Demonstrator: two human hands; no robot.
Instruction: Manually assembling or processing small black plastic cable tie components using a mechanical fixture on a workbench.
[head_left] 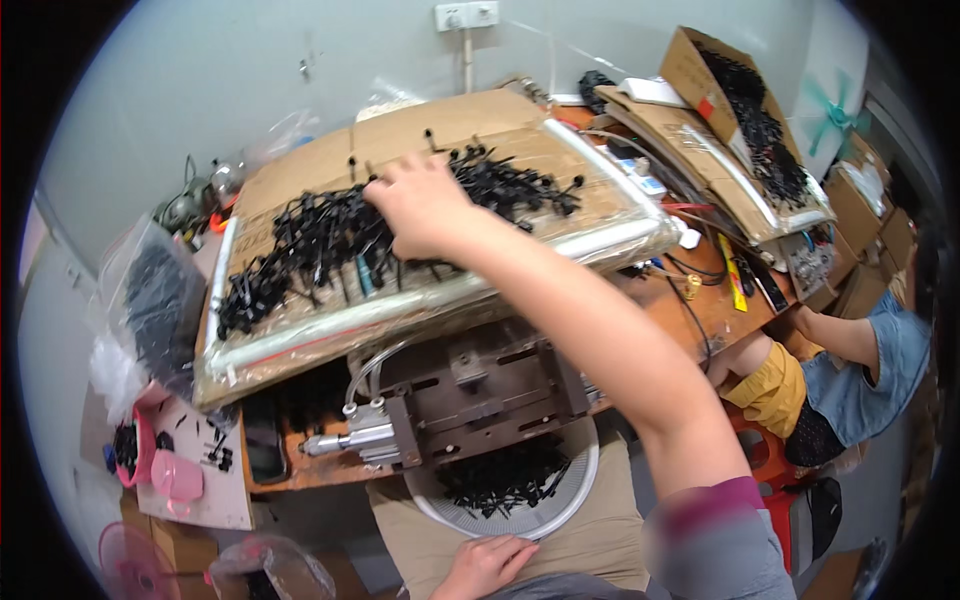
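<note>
A pile of small black plastic parts with thin stems and round heads (330, 235) is spread over a cardboard-covered board (300, 170) with white, film-wrapped edges. My right hand (422, 208) reaches across onto the middle of this pile, its fingers bent and apart among the parts. The fingertips are partly hidden, and I see no part held. On my lap, against the near rim of a white basket (590, 480), my left hand (487, 565) lies flat with fingers stretched and nothing in it. More black parts (505, 475) fill the basket's bottom.
Between board and basket sits a dark metal fixture (480, 390) with a pneumatic cylinder (350, 440) and clear hoses. A pink container (178, 475) stands at left. At right are a tilted carton of black parts (750, 110), a yellow cutter (733, 275) and a seated person (850, 370).
</note>
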